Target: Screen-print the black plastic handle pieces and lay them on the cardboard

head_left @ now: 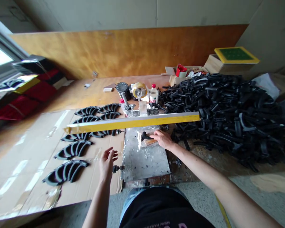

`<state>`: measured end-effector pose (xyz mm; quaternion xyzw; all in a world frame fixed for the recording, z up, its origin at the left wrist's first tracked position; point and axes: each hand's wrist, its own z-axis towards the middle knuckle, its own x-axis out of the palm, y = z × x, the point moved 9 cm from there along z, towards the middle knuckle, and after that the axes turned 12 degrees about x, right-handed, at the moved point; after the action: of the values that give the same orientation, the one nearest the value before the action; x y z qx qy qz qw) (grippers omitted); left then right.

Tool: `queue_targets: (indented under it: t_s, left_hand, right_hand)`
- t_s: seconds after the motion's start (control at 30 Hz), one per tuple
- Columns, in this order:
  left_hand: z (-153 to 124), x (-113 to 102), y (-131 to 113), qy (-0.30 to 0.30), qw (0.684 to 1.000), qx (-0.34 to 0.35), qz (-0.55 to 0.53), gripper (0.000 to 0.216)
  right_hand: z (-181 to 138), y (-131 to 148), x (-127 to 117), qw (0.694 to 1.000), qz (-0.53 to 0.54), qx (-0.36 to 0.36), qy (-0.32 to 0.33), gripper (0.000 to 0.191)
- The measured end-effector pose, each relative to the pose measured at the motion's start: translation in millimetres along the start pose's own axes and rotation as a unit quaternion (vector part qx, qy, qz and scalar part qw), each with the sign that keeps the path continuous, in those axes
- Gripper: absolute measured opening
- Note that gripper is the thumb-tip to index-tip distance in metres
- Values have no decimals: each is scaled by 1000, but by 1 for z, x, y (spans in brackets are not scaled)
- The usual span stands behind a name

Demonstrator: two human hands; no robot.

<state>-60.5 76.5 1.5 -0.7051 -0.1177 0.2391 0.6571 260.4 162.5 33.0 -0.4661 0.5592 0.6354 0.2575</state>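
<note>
My right hand (161, 138) pinches one end of a small black plastic part (146, 136) over the pad on the grey metal plate (144, 161). What the part is for cannot be made out. My left hand (107, 159) hovers over the cardboard left of the plate, fingers loosely apart and holding nothing. A long yellow-edged bar (133, 123) spans the plate just beyond both hands. Left of it, curved black parts (72, 149) lie in fanned groups on the cardboard sheet (33, 161).
A large heap of black plastic parts (223, 117) fills the right side. Behind the bar stand a red-capped bottle (153, 93), a roll of tape (140, 91) and a dark round can (122, 88). A green-and-yellow framed screen (237, 55) tops a box at back right.
</note>
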Motion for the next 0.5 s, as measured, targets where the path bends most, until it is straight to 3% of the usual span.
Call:
queue_targets:
  t_s: [0.1, 0.2, 0.4, 0.5]
  left_hand:
    - [2, -2, -2, 1, 1000, -2, -1, 50]
    - [11, -1, -22, -4, 1000, 19, -9, 47]
    - [35, 27, -134, -20, 983, 159, -87, 38]
    - [40, 45, -175, -18, 972, 198, -122, 40]
  right_hand:
    - [4, 5, 0, 1000, -27, -11, 7, 34]
    - [6, 15, 1, 997, -68, -33, 23, 34]
    - [12, 53, 28, 988, -52, -138, 48, 56]
    - [22, 50, 46, 992, -49, -103, 46, 65]
